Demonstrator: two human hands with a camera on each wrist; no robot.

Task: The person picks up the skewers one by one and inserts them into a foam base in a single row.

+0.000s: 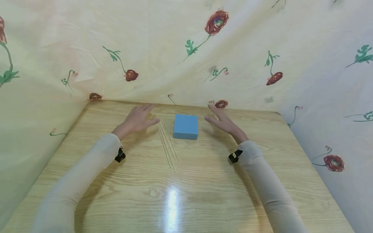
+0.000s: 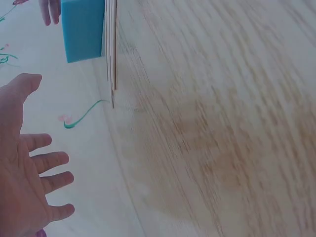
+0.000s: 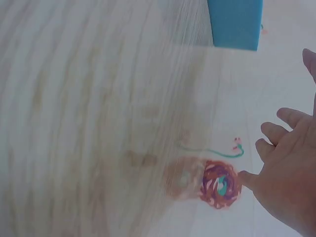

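A blue rectangular block point(image 1: 186, 127) lies on the wooden table between the two hands. Just left of it, several thin wooden sticks point(image 1: 166, 142) are spread lengthwise, fanning slightly. My left hand point(image 1: 137, 119) hovers left of the sticks with fingers spread, its thumb overlapping their far ends in the head view. On the block's other side, my right hand point(image 1: 222, 121) is held apart from it, fingers extended. Both palms face inward and hold nothing. The left wrist view shows the block point(image 2: 83, 30) with the sticks point(image 2: 111, 49) beside it.
The wooden table point(image 1: 204, 194) reaches back to a pale flowered cloth point(image 1: 163, 48), which also hangs along both sides. A bright light reflection falls on the near part of the tabletop. Small black devices point(image 1: 120, 155) are strapped at both wrists.
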